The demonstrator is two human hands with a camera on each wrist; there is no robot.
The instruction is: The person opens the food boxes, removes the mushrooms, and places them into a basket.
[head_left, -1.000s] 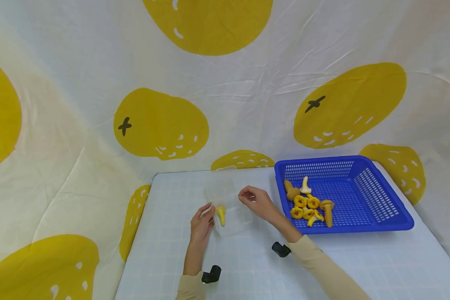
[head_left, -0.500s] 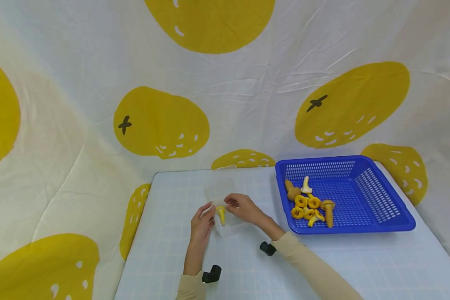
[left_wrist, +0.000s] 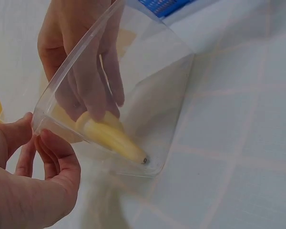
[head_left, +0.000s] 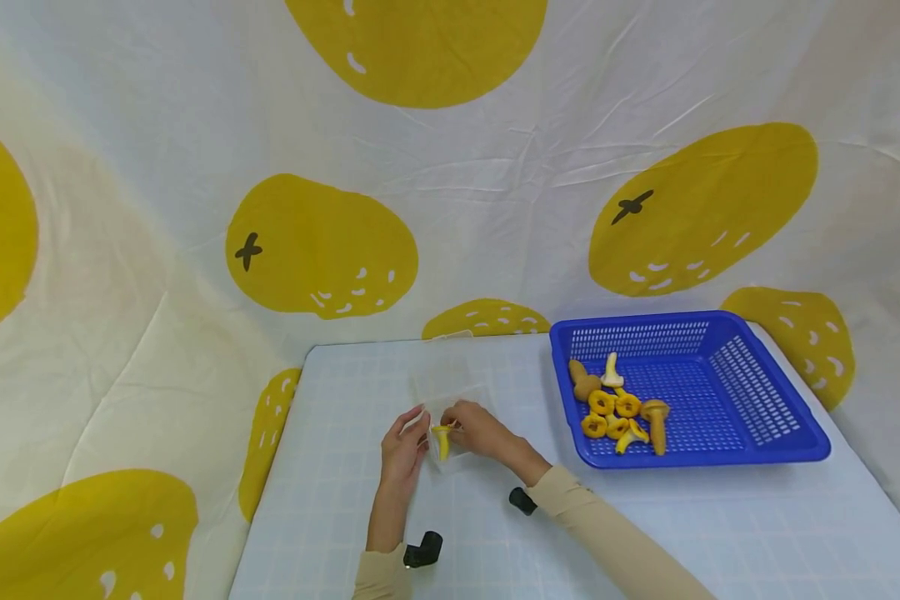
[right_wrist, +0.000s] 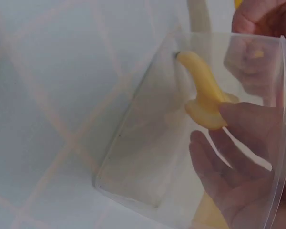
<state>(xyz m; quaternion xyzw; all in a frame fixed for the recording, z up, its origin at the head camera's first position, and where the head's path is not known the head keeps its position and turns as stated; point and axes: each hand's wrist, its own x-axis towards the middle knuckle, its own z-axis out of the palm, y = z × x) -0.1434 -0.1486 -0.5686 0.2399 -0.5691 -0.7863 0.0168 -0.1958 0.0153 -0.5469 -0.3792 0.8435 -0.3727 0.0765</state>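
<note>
My left hand (head_left: 402, 446) pinches the rim of a clear plastic box (left_wrist: 174, 90) between thumb and fingers. Inside the box a yellow chanterelle mushroom (right_wrist: 205, 86) stands tilted, its stem end down by a bottom corner. My right hand (head_left: 478, 429) reaches in over the rim and holds the mushroom by its cap, with the thumb (right_wrist: 240, 117) pressed on one side. Through the clear wall, the left wrist view shows the right fingers (left_wrist: 88, 86) on the cap.
A blue perforated basket (head_left: 701, 457) stands on the right of the table, with yellow and brown mushrooms (head_left: 627, 405) gathered in its left half. Behind the box lies a clear plastic piece (head_left: 438, 371). A fruit-print cloth (head_left: 495, 250) hangs at the table's back edge.
My right hand has come left and down from beyond the box's right side into the box, onto the mushroom. The mushroom has shifted slightly toward me. The left hand keeps its place.
</note>
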